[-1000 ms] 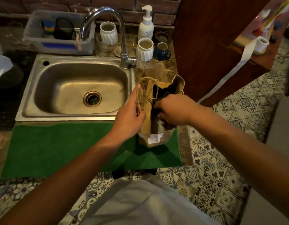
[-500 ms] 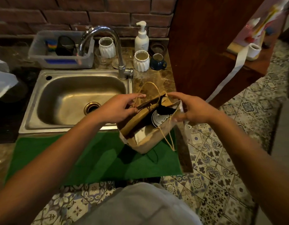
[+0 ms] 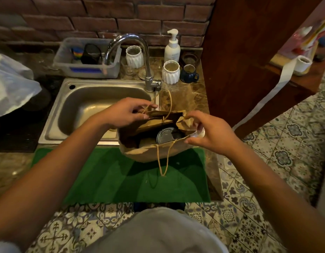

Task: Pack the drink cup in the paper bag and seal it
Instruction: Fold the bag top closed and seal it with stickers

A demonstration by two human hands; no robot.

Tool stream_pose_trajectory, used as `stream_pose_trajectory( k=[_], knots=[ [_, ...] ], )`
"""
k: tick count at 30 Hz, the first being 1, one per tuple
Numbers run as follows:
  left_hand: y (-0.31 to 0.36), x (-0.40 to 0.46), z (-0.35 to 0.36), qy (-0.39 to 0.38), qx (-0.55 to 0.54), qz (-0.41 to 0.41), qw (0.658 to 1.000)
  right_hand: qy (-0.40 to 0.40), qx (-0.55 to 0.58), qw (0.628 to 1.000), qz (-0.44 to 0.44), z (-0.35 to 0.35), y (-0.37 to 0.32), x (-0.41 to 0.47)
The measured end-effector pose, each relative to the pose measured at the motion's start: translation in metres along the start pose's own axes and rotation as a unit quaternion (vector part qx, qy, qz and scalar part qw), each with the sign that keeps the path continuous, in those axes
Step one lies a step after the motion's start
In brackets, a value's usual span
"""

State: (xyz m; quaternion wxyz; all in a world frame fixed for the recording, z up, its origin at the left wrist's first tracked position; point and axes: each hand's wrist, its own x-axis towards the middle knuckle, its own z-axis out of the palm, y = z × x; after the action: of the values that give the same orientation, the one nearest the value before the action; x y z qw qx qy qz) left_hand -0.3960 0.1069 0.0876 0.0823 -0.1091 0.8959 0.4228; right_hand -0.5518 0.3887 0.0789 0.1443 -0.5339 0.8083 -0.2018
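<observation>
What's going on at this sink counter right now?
A person is packing a drink into a paper bag that sits on a green mat beside the sink. The cup is already inside, its lid showing. The left hand pinches the far edge of the bag's mouth, the right hand the near corner. The bag is still open, not sealed.

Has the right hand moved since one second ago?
Yes. The right hand came out of the paper bag and now pinches its rim on the side away from the sink.

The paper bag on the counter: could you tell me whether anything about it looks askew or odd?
The paper bag leans, crumpled, its mouth open over the cup lid; one twine handle dangles outside. No spill shows.
</observation>
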Motion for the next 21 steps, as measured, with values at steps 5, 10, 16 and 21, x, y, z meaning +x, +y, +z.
stream_pose_trajectory(
  k=[5,10,16,21],
  knots=[
    [0.000,0.003,-0.002,-0.033,0.008,0.009,0.999,-0.182,-0.128,0.973,-0.058,-0.006,-0.018,0.024],
    [0.004,0.004,-0.001,-0.045,0.046,0.036,0.997,-0.229,-0.226,0.945,-0.058,-0.014,-0.025,0.037],
    [-0.001,-0.005,-0.009,-0.002,-0.063,0.008,0.998,-0.141,-0.209,0.967,-0.050,-0.005,-0.018,0.039],
    [-0.029,-0.047,0.007,0.111,-0.242,-0.051,0.963,-0.051,-0.115,0.992,0.009,0.006,-0.005,0.031]
  ],
)
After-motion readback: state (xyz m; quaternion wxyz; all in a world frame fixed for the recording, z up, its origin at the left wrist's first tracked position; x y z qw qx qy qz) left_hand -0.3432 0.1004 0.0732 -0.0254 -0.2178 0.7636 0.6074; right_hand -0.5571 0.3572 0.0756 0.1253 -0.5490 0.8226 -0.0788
